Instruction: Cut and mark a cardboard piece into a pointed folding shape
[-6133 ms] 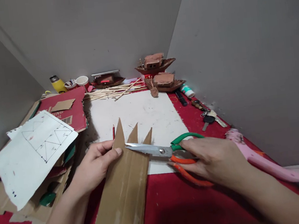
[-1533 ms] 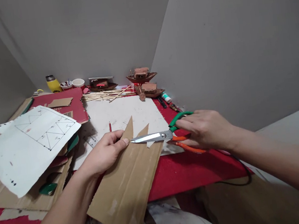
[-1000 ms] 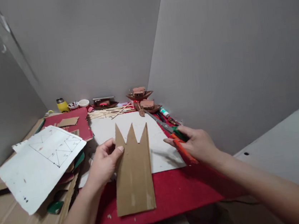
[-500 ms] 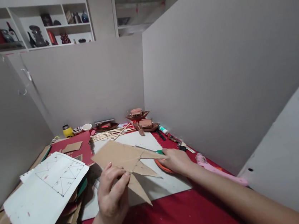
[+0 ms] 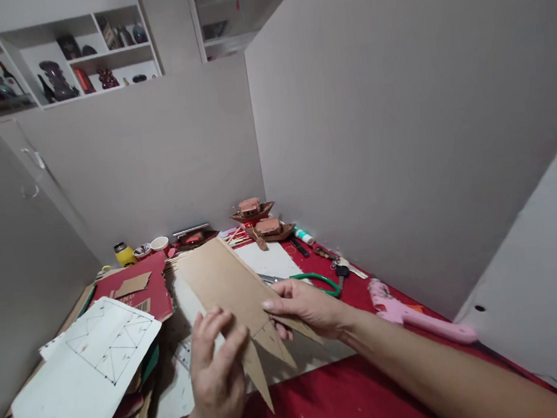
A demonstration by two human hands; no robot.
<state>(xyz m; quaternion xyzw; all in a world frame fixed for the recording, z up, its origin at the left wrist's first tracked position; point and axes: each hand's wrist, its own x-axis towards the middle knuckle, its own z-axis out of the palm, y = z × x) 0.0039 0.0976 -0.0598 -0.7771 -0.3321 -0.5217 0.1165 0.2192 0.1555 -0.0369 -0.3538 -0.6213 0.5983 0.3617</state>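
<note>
So the cutting looks pretty far along to me: the cardboard piece [image 5: 226, 279] has three long spikes with both notches cleared out between them; what's left is the broad uncut body, plus a thin dark line across the spike bases that doesn't look cut through. The card's up over the white sheet [image 5: 277, 257], spikes towards the person and flat end facing away; the right hand [image 5: 304, 306] has it pinched near the base of the nearest spike on that side, thumb on top and fingertips poking out below; the left hand [image 5: 219, 367] sits loosely curled at the other edge — can't tell if it's actually gripping or just touching. The scissors [image 5: 316, 276] lie just beyond the right hand, partly hidden by the card, with the keys [image 5: 348, 269] near the handle. Compared with half a second ago, the right hand is off the scissors and on the card — back then it was down at the handles while the left hand held the piece; a second ago the spikes pointed away, so it's been turned round since.
</note>
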